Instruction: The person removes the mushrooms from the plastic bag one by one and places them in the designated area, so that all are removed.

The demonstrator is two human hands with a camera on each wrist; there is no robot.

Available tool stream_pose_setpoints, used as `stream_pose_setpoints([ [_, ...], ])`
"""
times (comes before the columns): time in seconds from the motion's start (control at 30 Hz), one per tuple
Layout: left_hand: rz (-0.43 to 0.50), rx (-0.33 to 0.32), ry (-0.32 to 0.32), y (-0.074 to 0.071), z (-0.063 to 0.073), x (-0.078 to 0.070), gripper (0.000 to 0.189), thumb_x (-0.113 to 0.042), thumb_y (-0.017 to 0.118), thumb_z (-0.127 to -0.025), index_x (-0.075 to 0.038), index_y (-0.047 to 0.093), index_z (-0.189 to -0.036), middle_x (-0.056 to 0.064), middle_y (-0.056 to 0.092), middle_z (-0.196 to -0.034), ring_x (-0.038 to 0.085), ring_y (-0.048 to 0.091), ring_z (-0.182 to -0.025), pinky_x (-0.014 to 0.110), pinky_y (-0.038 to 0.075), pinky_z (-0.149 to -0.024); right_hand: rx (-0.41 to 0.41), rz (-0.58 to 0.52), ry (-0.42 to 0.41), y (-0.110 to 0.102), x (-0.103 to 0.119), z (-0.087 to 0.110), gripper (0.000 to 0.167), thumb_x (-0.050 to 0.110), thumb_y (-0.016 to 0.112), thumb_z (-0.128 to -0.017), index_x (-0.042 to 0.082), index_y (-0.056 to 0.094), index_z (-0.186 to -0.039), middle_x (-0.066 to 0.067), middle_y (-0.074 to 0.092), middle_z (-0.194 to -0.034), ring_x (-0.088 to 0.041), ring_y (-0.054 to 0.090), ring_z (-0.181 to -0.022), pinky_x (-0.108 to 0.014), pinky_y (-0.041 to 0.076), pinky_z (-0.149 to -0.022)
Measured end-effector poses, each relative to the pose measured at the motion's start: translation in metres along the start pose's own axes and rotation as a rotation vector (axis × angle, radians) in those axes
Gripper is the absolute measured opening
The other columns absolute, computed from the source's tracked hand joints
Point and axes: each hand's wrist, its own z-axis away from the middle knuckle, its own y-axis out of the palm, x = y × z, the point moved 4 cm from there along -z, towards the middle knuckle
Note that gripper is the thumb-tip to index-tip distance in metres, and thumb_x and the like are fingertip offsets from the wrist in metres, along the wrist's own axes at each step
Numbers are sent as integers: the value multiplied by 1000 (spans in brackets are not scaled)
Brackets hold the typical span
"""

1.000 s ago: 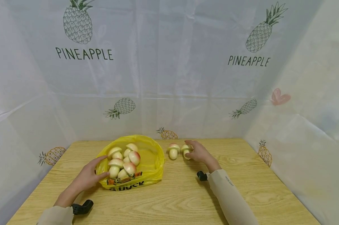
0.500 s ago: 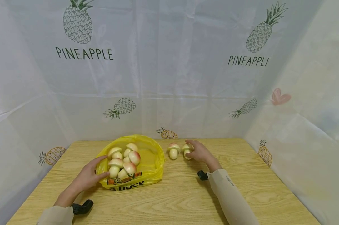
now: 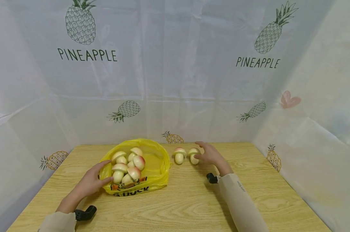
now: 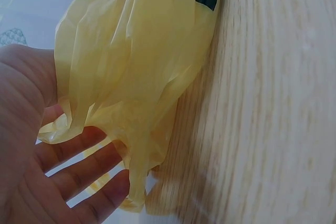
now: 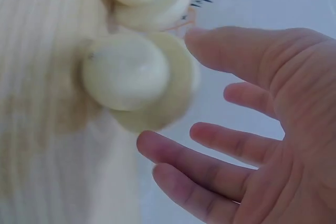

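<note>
Head view: left hand (image 3: 90,181) at left rim of yellow bag (image 3: 155,169), lower left-centre; fingers spread wide, touching plastic. Five toy mushrooms (image 3: 118,176) inside. Right hand (image 3: 210,155), right of centre: wide gap between thumb and fingers, nothing held; beside right-hand loose mushroom (image 3: 194,158), contact unclear. Second loose mushroom (image 3: 179,158) immediately left, on wooden table (image 3: 180,206).

Five bagged mushrooms (image 3: 118,176), two loose mushrooms (image 3: 179,158); one yellow bag (image 3: 155,180); one left hand (image 3: 90,181), one right hand (image 3: 211,155).
</note>
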Motion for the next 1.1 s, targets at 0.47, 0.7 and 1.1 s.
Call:
stream_pose_setpoints([
  [0.47,-11,-15,14,0,0,1,73,-33,73,-86,2,40,-141,30,43,-138,53,37,-125,68,34,-95,-59,42,-45,-8,30,5,58,34,68,-89,17,48,-141,-15,57,-130,-32,62,-105,-49,50,-84],
  [0.7,-14,-25,20,-1,0,0,72,-31,73,-86,2,41,-141,30,43,-138,53,37,-125,67,34,-94,-64,42,-99,-1,45,7,52,32,67,-90,17,52,-138,-13,60,-126,-25,64,-95,-44,53,-76],
  [1.1,-12,-26,12,0,0,3,72,-32,73,-86,1,41,-141,30,42,-139,52,38,-125,67,35,-95,-77,50,-222,16,67,7,47,30,67,-90,9,58,-131,-12,63,-120,-24,65,-87,-37,53,-68],
])
